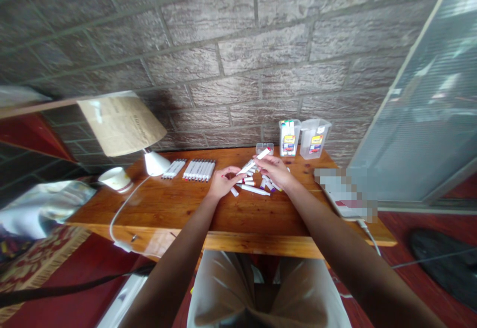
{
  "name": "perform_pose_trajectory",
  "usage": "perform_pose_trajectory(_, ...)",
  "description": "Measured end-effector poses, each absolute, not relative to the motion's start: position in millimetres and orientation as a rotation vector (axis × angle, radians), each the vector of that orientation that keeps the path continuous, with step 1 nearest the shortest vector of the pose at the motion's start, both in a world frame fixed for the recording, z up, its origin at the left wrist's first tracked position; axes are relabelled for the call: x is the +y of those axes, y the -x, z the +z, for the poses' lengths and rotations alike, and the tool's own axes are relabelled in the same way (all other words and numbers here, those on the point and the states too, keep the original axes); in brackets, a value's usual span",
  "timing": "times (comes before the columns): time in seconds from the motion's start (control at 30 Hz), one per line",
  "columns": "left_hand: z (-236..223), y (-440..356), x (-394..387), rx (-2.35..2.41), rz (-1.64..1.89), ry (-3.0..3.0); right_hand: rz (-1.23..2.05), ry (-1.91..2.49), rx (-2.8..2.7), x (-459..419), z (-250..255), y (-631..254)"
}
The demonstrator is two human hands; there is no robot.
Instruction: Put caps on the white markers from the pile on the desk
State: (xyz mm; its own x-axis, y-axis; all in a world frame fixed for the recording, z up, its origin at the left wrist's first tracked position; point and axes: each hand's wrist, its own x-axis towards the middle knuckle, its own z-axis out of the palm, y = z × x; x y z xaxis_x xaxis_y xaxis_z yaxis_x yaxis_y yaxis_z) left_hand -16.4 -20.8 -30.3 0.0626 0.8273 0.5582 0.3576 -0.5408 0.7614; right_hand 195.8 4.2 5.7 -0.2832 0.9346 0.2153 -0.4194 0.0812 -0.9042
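Both my hands grip one white marker with a red end (264,153), held tilted above the wooden desk. My left hand (222,182) pinches its lower left end, and my right hand (275,170) has its fingers on the upper right part. Beneath and around the hands lies a loose pile of white markers, some with purple and orange ends. One uncapped-looking marker (255,189) lies near my left hand, with a small white cap-like piece (234,192) beside it. Left of the hands, a neat row of markers (199,170) lies side by side, and a smaller row (174,168) is farther left.
At the back right stand a clear box of markers (289,144) and another clear box (315,141); a small clear lid (264,148) lies near the wall. A lamp (154,163), a paper cup (116,179) and a cable are left. A blurred-out device (345,194) lies right.
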Motion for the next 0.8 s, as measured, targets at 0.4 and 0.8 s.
perform_pose_trajectory(0.4, -26.4, 16.3, -22.9, 1.239, 1.460, -1.918, 1.588, 0.430, -0.737, 13.1, 18.2, -205.2)
perform_pose_trajectory(0.8, -21.0, 15.7, -25.0, 1.293, 1.464, -1.916, 1.828, 0.242, -0.610, 4.9, 34.4, -214.8)
